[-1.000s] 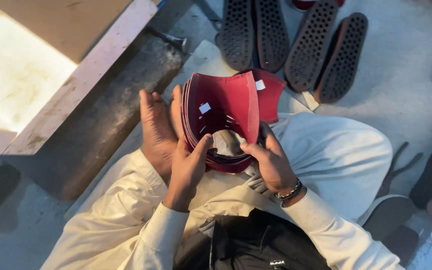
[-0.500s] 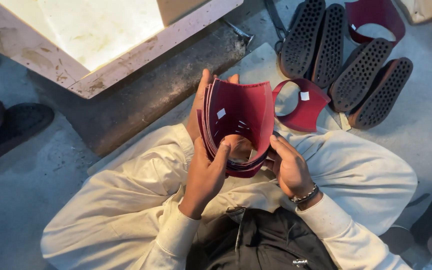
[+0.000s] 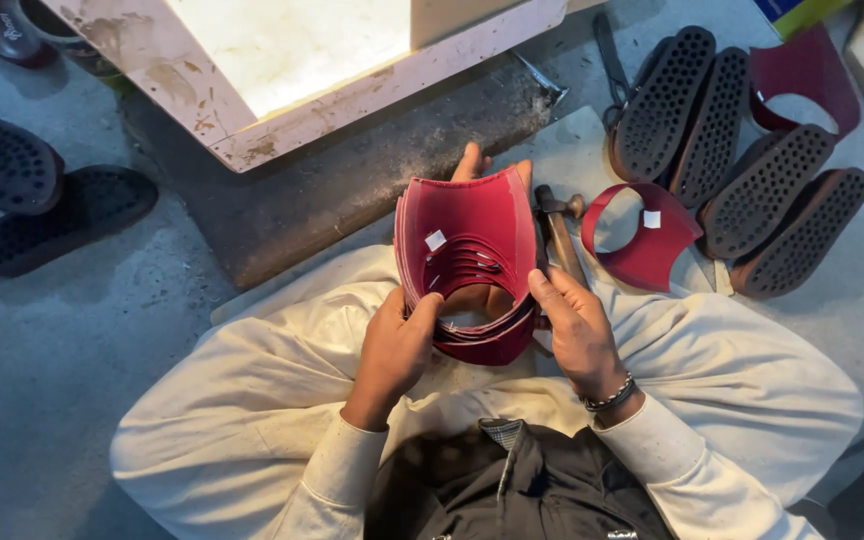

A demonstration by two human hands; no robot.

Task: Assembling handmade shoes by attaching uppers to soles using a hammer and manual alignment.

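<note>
Head view: left hand (image 3: pixel 397 345) and right hand (image 3: pixel 574 330), fingers grasping a stack of red leather uppers (image 3: pixel 472 250); hammer (image 3: pixel 557 235) probably partly hidden behind; black soles (image 3: pixel 742 160) right.

Lighting uneven. Strongest light falls on the pale tabletop (image 3: pixel 292 45), which is overexposed to near white, with surface detail lost. Below the tabletop, the concrete floor (image 3: pixel 72 340) reads dim, grey and flat, with soft, diffuse shadows under the table edge. The stack of red leather pieces (image 3: pixel 472 255) just below the tabletop is evenly lit, colours saturated, edges sharp. No motion blur noted there. Dark soles (image 3: pixel 732 160) to the right of the tabletop hold texture. Corners show mild wide-angle stretching. Dark clothing at bottom is underexposed.
</note>
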